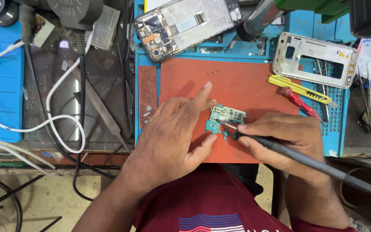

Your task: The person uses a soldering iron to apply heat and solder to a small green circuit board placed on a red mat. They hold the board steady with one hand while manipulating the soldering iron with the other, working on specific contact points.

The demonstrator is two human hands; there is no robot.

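A small green circuit board [225,120] lies flat on the red work mat [245,86], near the mat's front edge and roughly at its middle. Its long axis runs on a slant — the wider end with the metal shields sits up and to the right, the narrower end with its little tabs down and to the left.

The right hand [286,135] is closed in a pen grip around a grey soldering iron [288,152]; thumb and forefinger pinch the shaft close to the tip. The iron's long axis slopes from the lower right, where its cable trails off, up to the left, and the fine tip touches the board's lower middle.

The left hand [174,131] rests on the mat just beside the board's left edge, holding nothing — forefinger stretched straight toward the upper right, thumb reaching to the board's lower corner, the other fingers loosely curled.

Farther back on the mat lie a few tiny screws [211,72]. Beyond, on the blue tray [336,129], sit an opened phone [187,23], a silver phone frame [314,58], a yellow utility knife [299,89] and a red-handled tool [297,102]. To the left, white and black cables [61,120] loop over the bench.
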